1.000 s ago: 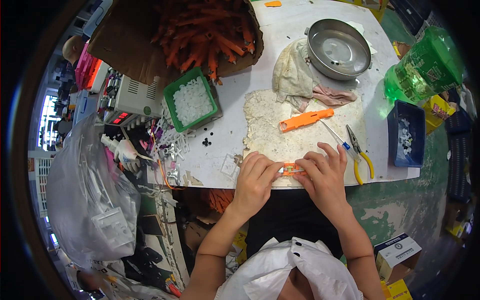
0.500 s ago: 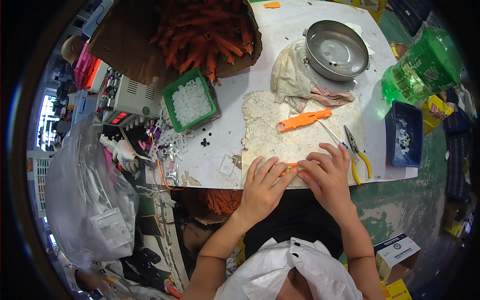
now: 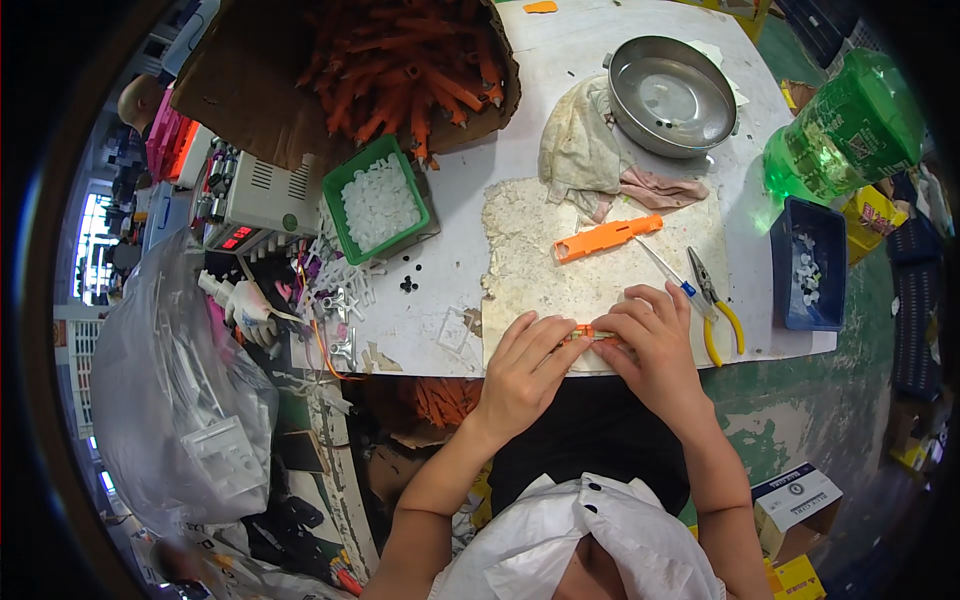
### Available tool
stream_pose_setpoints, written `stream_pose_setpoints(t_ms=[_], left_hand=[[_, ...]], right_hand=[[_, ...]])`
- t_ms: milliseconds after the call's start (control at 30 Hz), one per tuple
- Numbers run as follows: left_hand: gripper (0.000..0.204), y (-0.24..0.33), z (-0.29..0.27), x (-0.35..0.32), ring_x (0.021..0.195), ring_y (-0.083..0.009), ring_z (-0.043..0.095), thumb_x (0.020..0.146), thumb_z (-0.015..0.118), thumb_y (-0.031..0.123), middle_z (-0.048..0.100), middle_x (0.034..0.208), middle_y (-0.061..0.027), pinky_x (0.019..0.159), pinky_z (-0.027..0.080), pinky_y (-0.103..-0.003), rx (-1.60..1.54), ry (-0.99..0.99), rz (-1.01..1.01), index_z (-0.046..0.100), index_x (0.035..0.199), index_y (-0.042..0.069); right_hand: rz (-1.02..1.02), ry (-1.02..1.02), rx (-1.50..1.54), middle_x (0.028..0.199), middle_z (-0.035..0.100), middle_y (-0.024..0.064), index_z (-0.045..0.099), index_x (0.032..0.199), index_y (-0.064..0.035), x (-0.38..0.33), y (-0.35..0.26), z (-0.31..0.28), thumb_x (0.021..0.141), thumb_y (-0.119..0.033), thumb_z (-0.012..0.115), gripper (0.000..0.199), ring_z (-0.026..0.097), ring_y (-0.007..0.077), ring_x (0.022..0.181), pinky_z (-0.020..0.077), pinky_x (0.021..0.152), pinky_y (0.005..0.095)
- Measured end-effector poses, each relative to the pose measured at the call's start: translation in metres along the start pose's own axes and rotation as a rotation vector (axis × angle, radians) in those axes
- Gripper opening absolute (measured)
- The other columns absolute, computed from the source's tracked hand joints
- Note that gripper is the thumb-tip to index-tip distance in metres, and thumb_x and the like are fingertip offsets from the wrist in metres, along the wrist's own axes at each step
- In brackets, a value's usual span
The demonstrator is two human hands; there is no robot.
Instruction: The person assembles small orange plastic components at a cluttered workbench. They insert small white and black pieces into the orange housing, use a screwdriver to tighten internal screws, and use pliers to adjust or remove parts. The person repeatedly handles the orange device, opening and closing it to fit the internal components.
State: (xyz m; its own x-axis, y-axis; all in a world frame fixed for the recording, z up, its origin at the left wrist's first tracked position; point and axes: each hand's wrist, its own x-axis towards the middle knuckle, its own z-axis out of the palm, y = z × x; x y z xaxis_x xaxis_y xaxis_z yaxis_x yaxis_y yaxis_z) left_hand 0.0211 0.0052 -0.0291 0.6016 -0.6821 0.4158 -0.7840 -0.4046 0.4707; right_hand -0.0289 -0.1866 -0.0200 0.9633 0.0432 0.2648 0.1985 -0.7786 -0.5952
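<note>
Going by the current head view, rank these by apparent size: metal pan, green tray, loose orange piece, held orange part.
1. Metal pan
2. Green tray
3. Loose orange piece
Unranked: held orange part, partly covered; its visible bit looks smallest.

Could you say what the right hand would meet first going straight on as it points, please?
The right hand would probably meet the orange casing, though perhaps the screwdriver first; depth is unclear.

One left hand [image 3: 523, 375] and one right hand [image 3: 655, 340], near. Between them, one small orange piece [image 3: 584, 330]. Farther, one long orange part [image 3: 607, 240]. Rightward, one pair of pliers [image 3: 711, 301], one screwdriver [image 3: 688, 289], one blue tray [image 3: 812, 325]. Far, one metal pan [image 3: 690, 85]. Left, one green tray [image 3: 345, 234]; its white pieces [image 3: 379, 204] are too many to count.
</note>
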Motion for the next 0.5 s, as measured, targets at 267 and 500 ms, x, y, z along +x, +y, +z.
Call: stream_pose_setpoints(t_ms=[267,500], left_hand=[[0.027,-0.0009,0.0013,0.0034,0.098,-0.0251,0.062,0.076,0.073,0.004,0.063,0.107,-0.0075,0.094,0.045,-0.044,-0.058,0.024,-0.05,0.068,0.103,0.008],[0.027,-0.0037,0.0053,0.0011,0.099,-0.0244,0.062,0.075,0.073,0.004,0.063,0.107,-0.0074,0.095,0.044,-0.044,-0.063,0.053,-0.042,0.069,0.102,0.008]], right_hand=[[-0.014,-0.026,0.021,0.098,0.059,0.0011,0.065,0.101,-0.0146,0.0053,-0.0023,-0.0039,0.076,-0.018,0.074,0.027,0.048,0.0257,0.114,0.0233,0.106,0.0543],[-0.029,-0.034,0.0,0.096,0.059,-0.0005,0.066,0.101,-0.0167,0.0049,0.0001,-0.0027,0.076,-0.02,0.074,0.026,0.049,0.0246,0.113,0.0223,0.106,0.0544]])
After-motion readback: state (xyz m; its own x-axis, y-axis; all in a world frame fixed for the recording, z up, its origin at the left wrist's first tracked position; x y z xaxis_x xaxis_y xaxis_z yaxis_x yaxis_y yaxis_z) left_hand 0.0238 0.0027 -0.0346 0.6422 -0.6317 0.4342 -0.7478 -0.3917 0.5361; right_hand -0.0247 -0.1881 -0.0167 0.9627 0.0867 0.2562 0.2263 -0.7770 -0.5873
